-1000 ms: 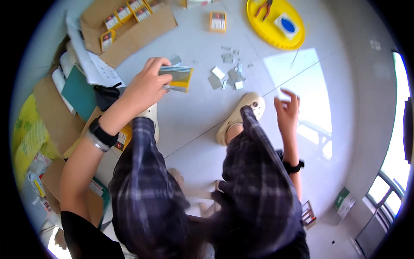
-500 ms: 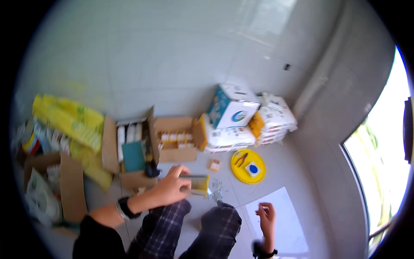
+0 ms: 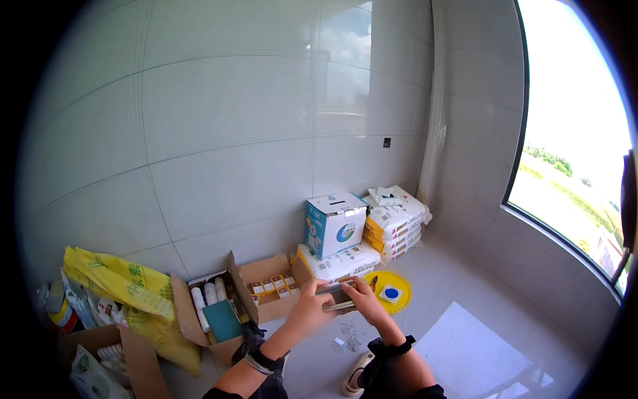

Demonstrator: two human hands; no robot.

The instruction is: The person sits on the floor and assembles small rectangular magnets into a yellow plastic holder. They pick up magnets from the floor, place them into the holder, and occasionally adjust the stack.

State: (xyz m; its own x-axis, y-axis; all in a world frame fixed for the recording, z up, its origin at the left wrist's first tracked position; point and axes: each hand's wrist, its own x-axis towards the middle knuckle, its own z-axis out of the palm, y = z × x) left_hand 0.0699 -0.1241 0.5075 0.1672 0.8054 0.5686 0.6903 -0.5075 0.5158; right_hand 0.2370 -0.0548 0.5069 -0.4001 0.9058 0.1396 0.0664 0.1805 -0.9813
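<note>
My left hand [image 3: 310, 307] and my right hand [image 3: 367, 300] grip a small rectangular box-like thing [image 3: 341, 296] from its two ends. It has a greyish face and a pale edge; its exact kind does not show. Fingers of both hands are bent around it, well above the floor. Below lie several small pale, flat pieces [image 3: 347, 338] on the tiles. Just past my left hand stands an open carton [image 3: 278, 310] with several small orange-and-white boxes [image 3: 271, 286]. Beyond my right hand lies a round yellow tray [image 3: 403, 294] bearing a white square with a blue disc [image 3: 391, 293] and partly hidden pliers [image 3: 373, 282].
A blue-and-white box [image 3: 337, 229] sits on a white bag [image 3: 342, 263], beside stacked bags [image 3: 401, 233] along the wall. At left are a carton with white tubes [image 3: 200, 307] and a teal panel [image 3: 222, 321], yellow sacks [image 3: 119, 279] and another carton [image 3: 143, 362]. A window [image 3: 571, 133] fills the right.
My right hand has come up from the lower right and taken hold of the box-like thing's other end. The thing has risen off its low place, and the view has tilted upward.
</note>
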